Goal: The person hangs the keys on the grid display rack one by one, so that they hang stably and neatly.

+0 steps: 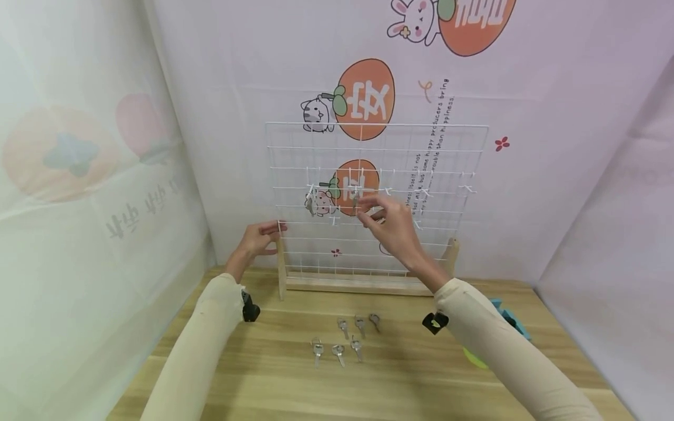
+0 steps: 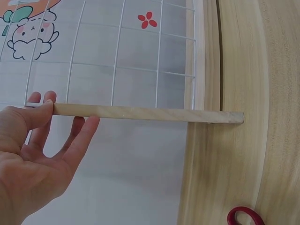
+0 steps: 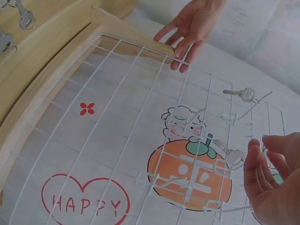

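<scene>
A white wire grid [image 1: 316, 238] stands upright in a wooden base [image 1: 358, 285]. My left hand [image 1: 258, 238] grips the top of its left wooden side post [image 2: 140, 112], thumb on the near side and some fingers behind the wires. Before the grid's middle is my right hand [image 1: 392, 228], thumb and index finger apart. Its fingertips are right beside a silver key [image 3: 229, 152], which hangs by its ring on a white hook. Another key [image 3: 243, 94] hangs on a hook farther left on the grid. Several more white hooks [image 1: 425, 192] carry no keys.
Several loose keys with rings [image 1: 338, 351] lie in two rows on the wooden table [image 1: 295, 386]. At the right, partly behind the right sleeve, are a blue object [image 1: 518, 324] and a yellow-green one [image 1: 475, 358]. A red loop handle [image 2: 246, 213] shows in the left wrist view.
</scene>
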{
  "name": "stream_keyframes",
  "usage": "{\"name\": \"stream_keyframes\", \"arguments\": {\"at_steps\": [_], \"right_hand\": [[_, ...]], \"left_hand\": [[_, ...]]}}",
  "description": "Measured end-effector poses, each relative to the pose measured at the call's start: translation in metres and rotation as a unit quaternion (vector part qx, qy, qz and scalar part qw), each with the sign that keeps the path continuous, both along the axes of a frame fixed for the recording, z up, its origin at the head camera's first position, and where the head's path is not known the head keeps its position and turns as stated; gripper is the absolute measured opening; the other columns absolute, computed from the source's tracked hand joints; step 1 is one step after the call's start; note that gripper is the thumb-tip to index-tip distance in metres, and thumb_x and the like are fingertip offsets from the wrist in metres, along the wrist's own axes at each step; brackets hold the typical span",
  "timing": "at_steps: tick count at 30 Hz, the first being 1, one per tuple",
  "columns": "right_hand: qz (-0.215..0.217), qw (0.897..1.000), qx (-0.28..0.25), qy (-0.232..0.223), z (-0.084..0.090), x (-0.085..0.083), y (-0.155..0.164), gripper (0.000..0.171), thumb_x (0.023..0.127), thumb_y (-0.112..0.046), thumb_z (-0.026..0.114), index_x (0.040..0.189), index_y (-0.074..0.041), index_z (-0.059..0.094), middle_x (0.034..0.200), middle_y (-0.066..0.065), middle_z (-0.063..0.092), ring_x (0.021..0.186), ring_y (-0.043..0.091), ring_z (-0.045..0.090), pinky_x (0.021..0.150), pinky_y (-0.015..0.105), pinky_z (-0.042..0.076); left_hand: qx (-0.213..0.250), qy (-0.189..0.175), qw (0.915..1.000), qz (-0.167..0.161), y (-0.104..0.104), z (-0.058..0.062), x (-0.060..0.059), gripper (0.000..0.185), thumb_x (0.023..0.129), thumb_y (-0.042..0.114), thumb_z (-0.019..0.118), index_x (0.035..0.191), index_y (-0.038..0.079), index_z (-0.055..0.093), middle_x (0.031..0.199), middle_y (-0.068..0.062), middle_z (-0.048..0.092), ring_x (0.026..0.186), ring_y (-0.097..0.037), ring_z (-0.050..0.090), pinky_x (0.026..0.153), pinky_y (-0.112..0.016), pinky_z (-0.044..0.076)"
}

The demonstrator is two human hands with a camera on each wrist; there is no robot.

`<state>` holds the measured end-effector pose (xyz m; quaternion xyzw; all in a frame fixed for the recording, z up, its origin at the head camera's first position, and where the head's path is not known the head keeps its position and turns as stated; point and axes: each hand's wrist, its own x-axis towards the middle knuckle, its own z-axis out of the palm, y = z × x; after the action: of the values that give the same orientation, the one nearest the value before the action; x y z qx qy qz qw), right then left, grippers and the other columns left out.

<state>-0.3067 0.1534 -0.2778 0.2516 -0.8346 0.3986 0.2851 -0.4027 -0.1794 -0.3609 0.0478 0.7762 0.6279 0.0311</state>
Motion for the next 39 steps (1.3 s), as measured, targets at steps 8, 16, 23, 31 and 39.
{"name": "stream_keyframes", "arguments": {"at_steps": [8, 16, 23, 31, 39], "right_hand": [[0.010, 0.999, 0.030, -0.036, -0.021, 0.011, 0.006, 0.032, 0.094, -0.013, 0.079, 0.125, -0.008, 0.072, 0.114, 0.014, 0.076, 0.084, 0.023, 0.076, 0.070, 0.036, 0.065], [0.036, 0.995, 0.064, -0.065, -0.060, 0.011, 0.012, 0.032, 0.092, -0.014, 0.081, 0.123, -0.009, 0.073, 0.112, 0.008, 0.078, 0.086, 0.019, 0.076, 0.072, 0.032, 0.065], [0.052, 0.992, 0.085, -0.078, -0.101, 0.010, 0.012, 0.028, 0.089, -0.010, 0.084, 0.116, -0.006, 0.076, 0.102, 0.007, 0.079, 0.085, 0.017, 0.075, 0.071, 0.029, 0.063], [0.063, 0.986, 0.109, -0.111, -0.149, 0.002, 0.006, 0.020, 0.089, -0.007, 0.082, 0.109, -0.006, 0.078, 0.094, 0.004, 0.079, 0.085, 0.018, 0.075, 0.067, 0.024, 0.060], [0.061, 0.975, 0.137, -0.163, -0.185, 0.000, -0.005, 0.017, 0.089, -0.002, 0.081, 0.105, -0.004, 0.077, 0.096, 0.010, 0.078, 0.088, 0.022, 0.074, 0.076, 0.033, 0.063]], "left_hand": [[-0.003, -0.003, 1.0000, -0.005, -0.001, 0.001, 0.000, 0.041, 0.108, 0.003, 0.053, 0.149, 0.006, 0.056, 0.151, -0.015, 0.056, 0.140, -0.039, 0.049, 0.107, -0.059, 0.051], [-0.005, -0.004, 1.0000, -0.001, 0.000, 0.002, -0.002, 0.041, 0.108, 0.005, 0.054, 0.149, 0.007, 0.057, 0.150, -0.013, 0.057, 0.139, -0.037, 0.051, 0.104, -0.056, 0.054], [-0.009, 0.000, 0.9999, -0.006, 0.000, 0.002, -0.001, 0.042, 0.108, 0.004, 0.053, 0.150, 0.005, 0.055, 0.151, -0.014, 0.056, 0.139, -0.038, 0.050, 0.104, -0.057, 0.053], [0.002, -0.004, 1.0000, -0.001, 0.000, 0.000, -0.003, 0.042, 0.108, 0.003, 0.054, 0.149, 0.007, 0.056, 0.150, -0.014, 0.056, 0.139, -0.037, 0.052, 0.104, -0.057, 0.053], [0.002, -0.003, 1.0000, -0.005, 0.000, 0.000, -0.003, 0.042, 0.108, 0.003, 0.054, 0.150, 0.006, 0.056, 0.151, -0.014, 0.056, 0.140, -0.038, 0.050, 0.106, -0.058, 0.051]]}}
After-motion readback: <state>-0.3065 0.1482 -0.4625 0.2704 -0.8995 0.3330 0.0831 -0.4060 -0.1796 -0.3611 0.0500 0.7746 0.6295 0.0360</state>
